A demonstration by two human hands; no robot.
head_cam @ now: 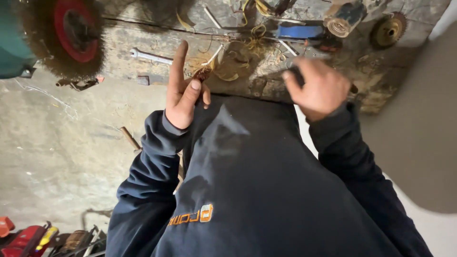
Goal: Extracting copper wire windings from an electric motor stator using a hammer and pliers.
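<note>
My left hand is raised at the near edge of a worn wooden workbench, index finger pointing up. Its thumb and other fingers pinch a small copper-brown piece. My right hand is blurred and closed around a dark tool, whose tip seems to show at the far side of the fist. Between the hands, tangled copper wire scraps lie on the bench. My dark blue sweatshirt fills the lower middle of the view.
On the bench lie a steel wrench, a blue part, a wound coil and a small brass wire wheel. A large wire brush wheel with a red hub hangs at top left. Red tools and a rusty rod lie on the concrete floor.
</note>
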